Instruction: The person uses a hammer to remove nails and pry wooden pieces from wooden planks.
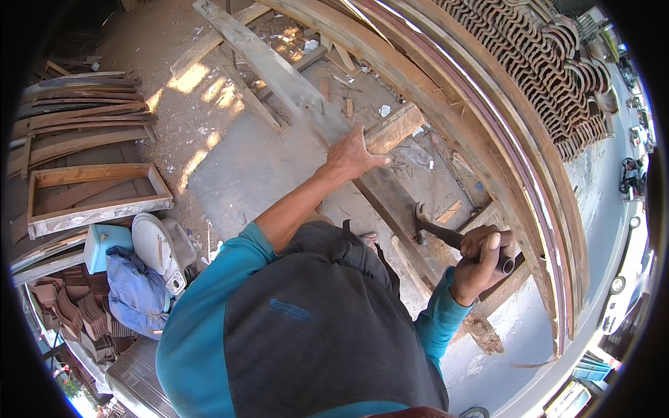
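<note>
A long weathered plank [275, 66] runs from the far left down toward my right side, in front of my body. My left hand [348, 155] is at the plank's middle, its thumb and forefinger around the near end of a short wooden block [395, 128]. The other fingers are partly hidden. In my right hand [484, 259] is the dark handle of a hammer [446, 234], my fingers wrapped round it. The hammer's head [420, 221] is over the nearer part of the plank; whether it touches the wood I cannot tell.
Long beams [481, 150] lie along the right, with stacked roof tiles [529, 70] beyond. To the left are piled boards [83, 111], a wooden frame [101, 221], a light blue container [108, 245] and a blue cloth [136, 289]. Wood scraps [254, 101] litter the floor.
</note>
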The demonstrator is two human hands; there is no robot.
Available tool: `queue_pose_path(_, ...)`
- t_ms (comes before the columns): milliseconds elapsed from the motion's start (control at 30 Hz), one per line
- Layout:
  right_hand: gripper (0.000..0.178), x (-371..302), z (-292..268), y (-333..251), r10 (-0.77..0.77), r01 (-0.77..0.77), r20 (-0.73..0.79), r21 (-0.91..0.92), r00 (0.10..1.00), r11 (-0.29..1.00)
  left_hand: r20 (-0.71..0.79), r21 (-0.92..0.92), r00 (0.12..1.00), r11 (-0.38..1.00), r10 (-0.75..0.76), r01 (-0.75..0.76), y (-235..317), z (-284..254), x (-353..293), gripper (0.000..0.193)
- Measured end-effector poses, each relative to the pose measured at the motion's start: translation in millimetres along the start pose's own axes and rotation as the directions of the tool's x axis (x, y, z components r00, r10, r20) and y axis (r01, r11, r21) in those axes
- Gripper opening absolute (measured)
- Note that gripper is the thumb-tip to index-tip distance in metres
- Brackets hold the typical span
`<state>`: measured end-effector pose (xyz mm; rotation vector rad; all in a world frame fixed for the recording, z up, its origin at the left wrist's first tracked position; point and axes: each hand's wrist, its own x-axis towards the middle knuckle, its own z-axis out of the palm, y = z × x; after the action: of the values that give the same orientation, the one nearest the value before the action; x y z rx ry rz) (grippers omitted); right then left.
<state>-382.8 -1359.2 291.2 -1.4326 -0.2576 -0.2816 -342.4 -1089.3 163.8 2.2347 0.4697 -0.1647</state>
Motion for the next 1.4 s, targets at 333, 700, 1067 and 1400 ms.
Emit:
queue_pose_path(333, 0.03, 53, 166, -7, -0.151, 0.121, 0.206, 0.152, 0.967, 0.981, -0.13, 0.0, 0.991, 1.0, 0.008, -0.008, -95, -76, -16, 0.059)
queue_pose_path(700, 0.035, 121, 334, 24, 0.026, -0.013, 0.359, -0.039, 0.933, 0.999, 0.042, -0.035, 0.999, 0.999, 0.02, -0.019, -126, -102, -14, 0.059)
queue_pose_path(1067, 0.042, 189, 447, 88, -0.116, 0.438, 0.561, -0.483, 0.82, 0.759, 0.094, -0.035, 0.994, 0.998, 0.05, -0.047, -117, -99, -9, 0.053)
queue_pose_path(1400, 0.041, 142, 355, 41, -0.125, 0.093, 0.531, 0.087, 0.838, 0.992, 0.107, 0.013, 0.991, 0.997, -0.081, 0.08, -112, -93, -13, 0.057)
